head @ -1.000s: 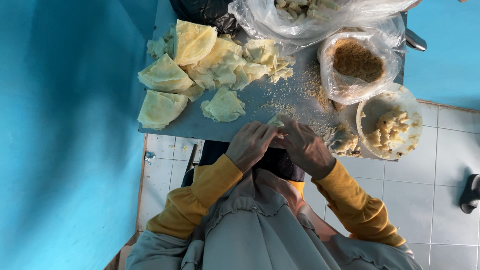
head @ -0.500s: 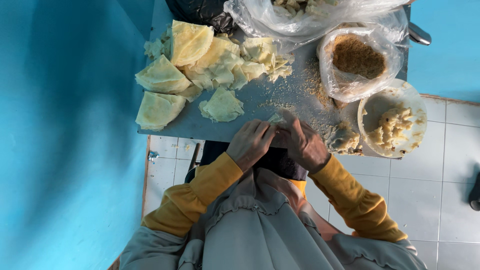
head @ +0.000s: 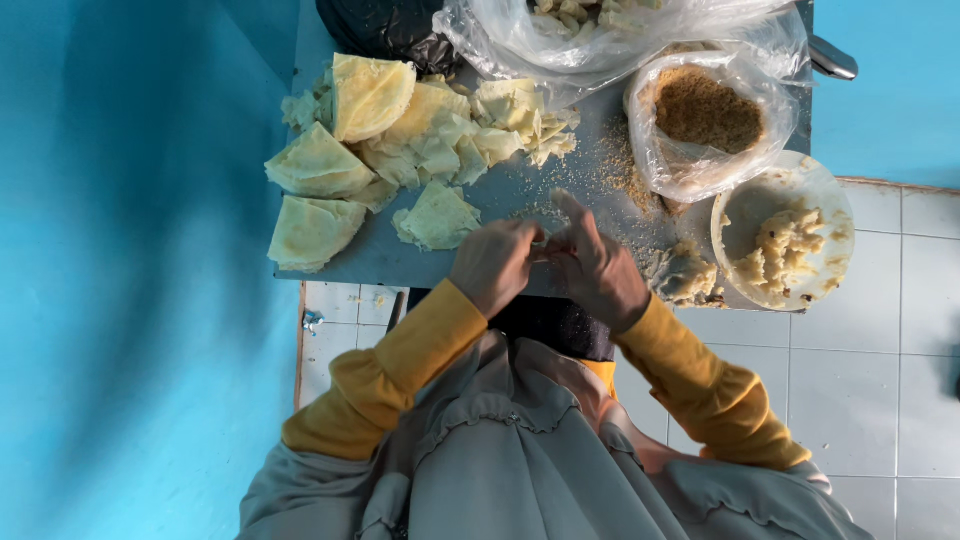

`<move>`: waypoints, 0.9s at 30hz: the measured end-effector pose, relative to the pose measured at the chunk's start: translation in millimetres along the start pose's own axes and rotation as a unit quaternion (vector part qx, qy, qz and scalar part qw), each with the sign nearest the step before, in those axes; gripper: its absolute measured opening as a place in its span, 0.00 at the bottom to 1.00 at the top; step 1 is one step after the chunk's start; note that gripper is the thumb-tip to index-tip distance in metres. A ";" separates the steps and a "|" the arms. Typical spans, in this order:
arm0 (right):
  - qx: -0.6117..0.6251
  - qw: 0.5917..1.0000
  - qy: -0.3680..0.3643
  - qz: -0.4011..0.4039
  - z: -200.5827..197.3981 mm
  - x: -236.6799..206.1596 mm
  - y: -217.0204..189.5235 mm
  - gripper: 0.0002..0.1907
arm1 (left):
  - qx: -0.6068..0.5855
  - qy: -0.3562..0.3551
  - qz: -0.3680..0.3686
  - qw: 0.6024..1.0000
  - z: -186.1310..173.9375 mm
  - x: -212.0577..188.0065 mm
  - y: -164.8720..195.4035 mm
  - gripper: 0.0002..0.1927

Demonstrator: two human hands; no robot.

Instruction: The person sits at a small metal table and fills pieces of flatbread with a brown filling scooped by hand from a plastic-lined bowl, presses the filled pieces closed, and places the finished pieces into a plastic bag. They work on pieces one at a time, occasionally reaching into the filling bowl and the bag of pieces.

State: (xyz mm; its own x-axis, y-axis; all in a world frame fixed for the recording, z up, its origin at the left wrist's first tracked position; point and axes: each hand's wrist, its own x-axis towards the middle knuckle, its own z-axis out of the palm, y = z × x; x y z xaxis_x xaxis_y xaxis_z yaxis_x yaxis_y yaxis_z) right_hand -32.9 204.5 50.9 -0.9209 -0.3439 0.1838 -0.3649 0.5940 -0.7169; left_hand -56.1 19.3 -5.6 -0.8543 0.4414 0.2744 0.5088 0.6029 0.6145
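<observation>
My left hand (head: 493,264) and my right hand (head: 595,268) meet at the near edge of a grey table (head: 350,262). Both close on a small pale piece of wrapper (head: 540,245), mostly hidden between the fingers. The right index finger sticks out over the table. Yellow sleeves cover both forearms. A folded pale wrapper (head: 436,216) lies just left of the hands.
Several folded yellowish wrappers (head: 380,130) are piled at the table's far left. A clear bag of brown crumbs (head: 708,112) and a white bowl of lumpy filling (head: 785,245) sit right. Another clear bag (head: 590,30) lies at the far edge. A blue wall is left, white floor tiles right.
The hands stay together at the table edge, fingers shifting on the small piece; the right index finger has lifted outward. The view has shifted slightly.
</observation>
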 end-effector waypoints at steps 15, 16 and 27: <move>0.049 0.996 0.004 0.077 0.3 5.1 3.9 0.37 | 0.100 -0.045 0.037 0.993 -6.7 -0.2 9.3 0.08; 0.045 0.997 0.005 0.062 0.3 5.5 4.3 0.38 | 0.113 -0.045 0.046 0.992 -5.8 -0.3 9.7 0.08; -0.134 0.979 0.049 -0.143 1.1 -2.1 5.0 0.34 | 0.220 0.029 0.125 0.967 -0.6 -6.9 15.7 0.08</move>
State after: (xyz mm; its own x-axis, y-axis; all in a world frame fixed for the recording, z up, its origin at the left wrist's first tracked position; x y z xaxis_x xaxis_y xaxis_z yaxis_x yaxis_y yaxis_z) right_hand -32.7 207.4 46.2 -0.7799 -0.4599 0.4246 -0.6204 0.6582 -0.4265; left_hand -42.3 25.3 2.6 -0.6975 0.5788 0.4225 0.6845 0.7127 0.1536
